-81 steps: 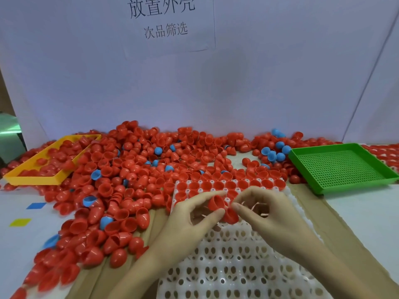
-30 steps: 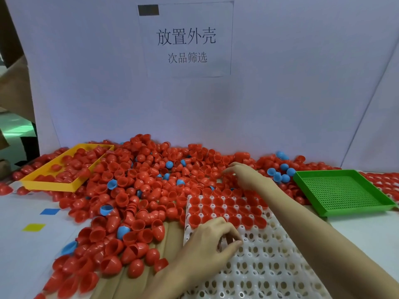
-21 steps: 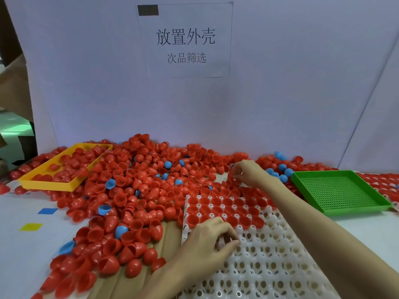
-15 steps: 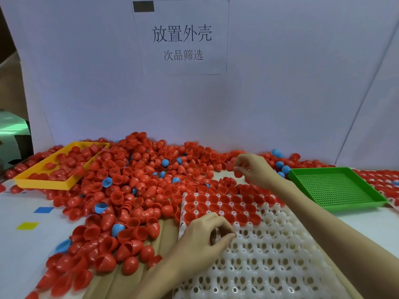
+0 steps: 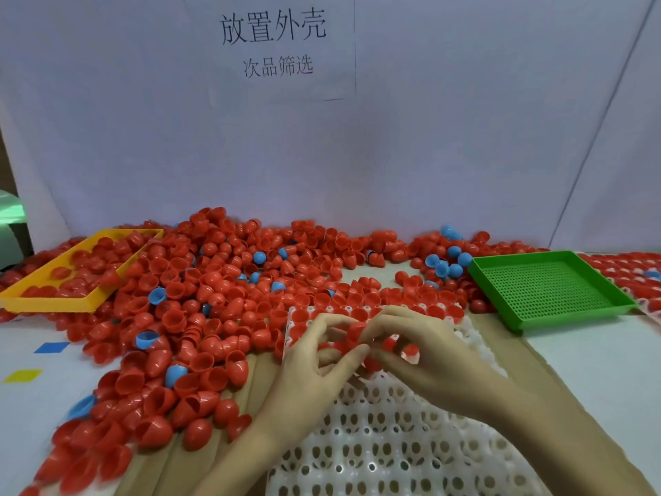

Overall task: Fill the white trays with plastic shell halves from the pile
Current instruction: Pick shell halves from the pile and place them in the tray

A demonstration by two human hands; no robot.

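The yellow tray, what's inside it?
The yellow tray holds loose red shell halves. Its near wall and the heap hide part of its floor.

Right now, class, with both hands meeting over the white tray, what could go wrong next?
1. The red shell is only pinched between the left hand and right hand; it could slip.
2. The pile crowds the white tray's far-left edge, so loose halves may tumble in.
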